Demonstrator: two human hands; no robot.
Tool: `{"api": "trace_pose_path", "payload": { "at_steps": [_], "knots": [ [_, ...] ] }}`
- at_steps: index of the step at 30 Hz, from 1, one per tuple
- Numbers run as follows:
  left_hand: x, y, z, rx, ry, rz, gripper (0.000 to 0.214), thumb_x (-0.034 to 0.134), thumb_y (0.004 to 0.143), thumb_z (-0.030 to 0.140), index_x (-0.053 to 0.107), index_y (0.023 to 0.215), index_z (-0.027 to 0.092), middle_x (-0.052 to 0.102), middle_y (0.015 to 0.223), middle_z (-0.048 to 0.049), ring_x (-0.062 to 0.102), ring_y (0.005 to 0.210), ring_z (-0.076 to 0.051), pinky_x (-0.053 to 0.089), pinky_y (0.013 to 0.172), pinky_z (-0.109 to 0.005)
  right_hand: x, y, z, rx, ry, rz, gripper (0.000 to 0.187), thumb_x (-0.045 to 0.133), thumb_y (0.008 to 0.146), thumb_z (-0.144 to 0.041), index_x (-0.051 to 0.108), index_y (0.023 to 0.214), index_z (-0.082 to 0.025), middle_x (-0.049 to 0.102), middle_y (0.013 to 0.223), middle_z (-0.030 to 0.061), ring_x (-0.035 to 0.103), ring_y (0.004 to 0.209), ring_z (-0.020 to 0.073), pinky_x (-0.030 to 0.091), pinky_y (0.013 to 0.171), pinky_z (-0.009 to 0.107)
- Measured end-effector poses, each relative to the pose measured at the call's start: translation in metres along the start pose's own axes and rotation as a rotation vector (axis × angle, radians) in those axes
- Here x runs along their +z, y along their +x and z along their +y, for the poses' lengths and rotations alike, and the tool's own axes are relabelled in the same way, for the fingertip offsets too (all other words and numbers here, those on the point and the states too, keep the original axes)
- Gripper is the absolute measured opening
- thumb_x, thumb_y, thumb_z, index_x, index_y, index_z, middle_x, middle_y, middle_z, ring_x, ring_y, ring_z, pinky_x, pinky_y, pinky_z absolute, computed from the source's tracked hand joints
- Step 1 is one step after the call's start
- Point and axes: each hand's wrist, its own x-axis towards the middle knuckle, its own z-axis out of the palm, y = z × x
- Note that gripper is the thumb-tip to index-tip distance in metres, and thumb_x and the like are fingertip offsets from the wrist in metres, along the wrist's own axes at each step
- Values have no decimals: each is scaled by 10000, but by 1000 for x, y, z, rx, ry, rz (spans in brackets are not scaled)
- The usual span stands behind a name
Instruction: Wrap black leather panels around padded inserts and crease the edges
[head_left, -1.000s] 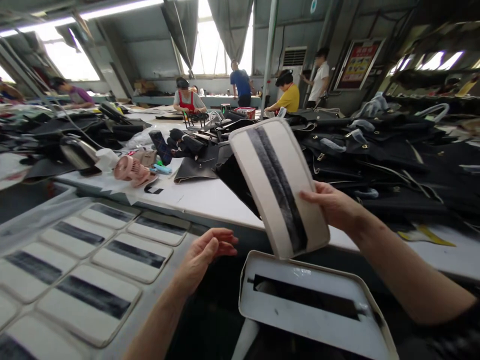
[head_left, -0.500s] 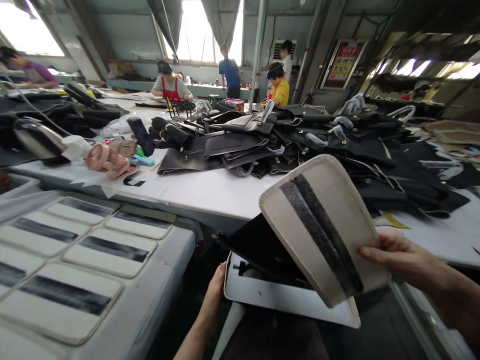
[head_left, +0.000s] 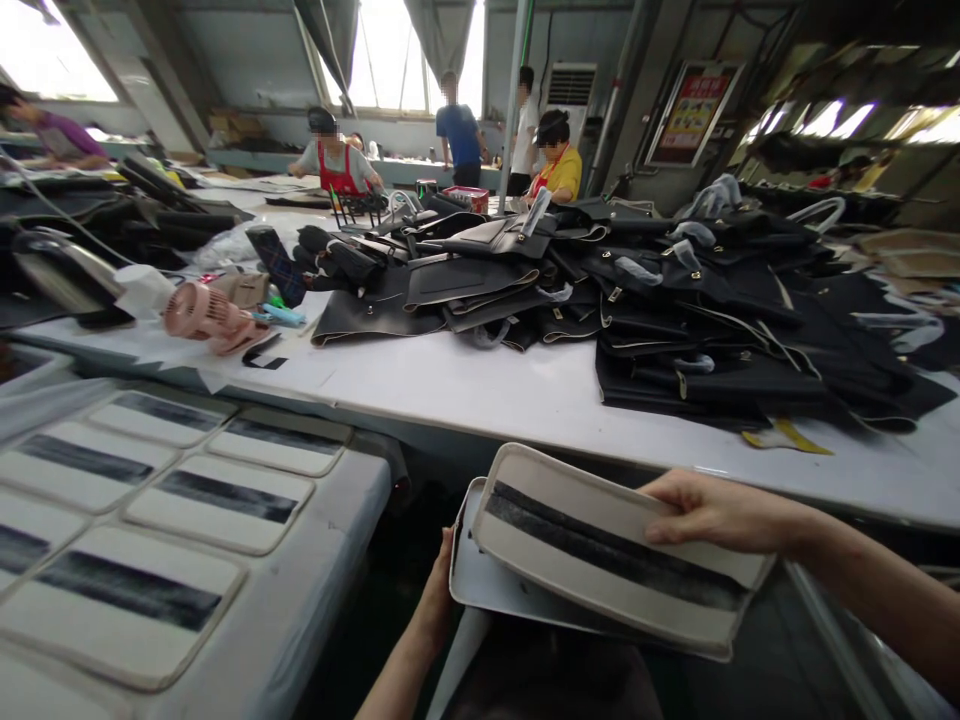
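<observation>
**A:** Since half a second ago I see the beige panel (head_left: 600,550) has dropped from its upright tilt to lie nearly flat, low over the white template (head_left: 480,585). The right hand (head_left: 712,510) has come down with it.

**B:** What's the grip?

**A:** The right hand is closed on the panel's far right edge, fingers curled over the top, thumb hidden beneath. The left hand (head_left: 439,590) presses against the template's left edge; I can't tell whether its fingers are closed around it. The panel's dark stripe runs away from the right hand toward the left one.

**B:** And the surface, the room?

**A:** Beyond both hands runs a long white worktable (head_left: 487,385), in a workshop with bright windows, grey curtains and a pole. Across the table past the right hand lies a heap of black bag pieces (head_left: 675,310). Left of the left hand, a lower side table (head_left: 330,520) carries rows of finished striped panels (head_left: 217,505), well apart from the grip. Farther left stands a pink fan (head_left: 199,315).

**B:** Anything in the way?

**A:** The panel covers most of the template. Other people (head_left: 559,165) work at the far end.
</observation>
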Motion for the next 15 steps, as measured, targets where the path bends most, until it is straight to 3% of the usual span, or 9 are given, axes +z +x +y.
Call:
{"api": "trace_pose_path", "payload": {
  "at_steps": [6, 9, 12, 15],
  "knots": [
    [-5, 8, -7, -58, -39, -59, 761, 445, 847, 723, 583, 1329, 150, 607, 1321, -136, 389, 1370, -352, 104, 1206, -494, -18, 72, 27, 105, -155, -100, 388, 738, 696, -314, 714, 1030, -117, 693, 858, 20, 612, 745, 156, 481, 698, 233],
    [-9, 12, -12, -59, -51, -43, 762, 428, 856, 720, 575, 1336, 147, 600, 1327, -146, 379, 1375, -354, 72, 1204, -511, -19, 90, 36, 82, -285, -97, 376, 718, 678, -278, 701, 1028, -142, 691, 884, 8, 618, 776, 171, 481, 681, 231],
    [-12, 15, -17, -41, -70, -53, 766, 413, 859, 726, 552, 1359, 163, 571, 1365, -135, 354, 1394, -338, 81, 1207, -495, -5, 88, 40, 1, -525, 110, 414, 668, 700, -236, 661, 1110, -182, 687, 992, 25, 635, 867, 209, 506, 735, 273],
    [-12, 17, -18, -20, -85, -86, 760, 407, 864, 720, 546, 1366, 166, 549, 1392, -121, 329, 1411, -317, 104, 1211, -455, 20, 76, 50, -152, -936, 388, 605, 559, 784, -165, 511, 1375, -281, 597, 1284, 76, 590, 1116, 263, 479, 950, 402]
  ]
}}
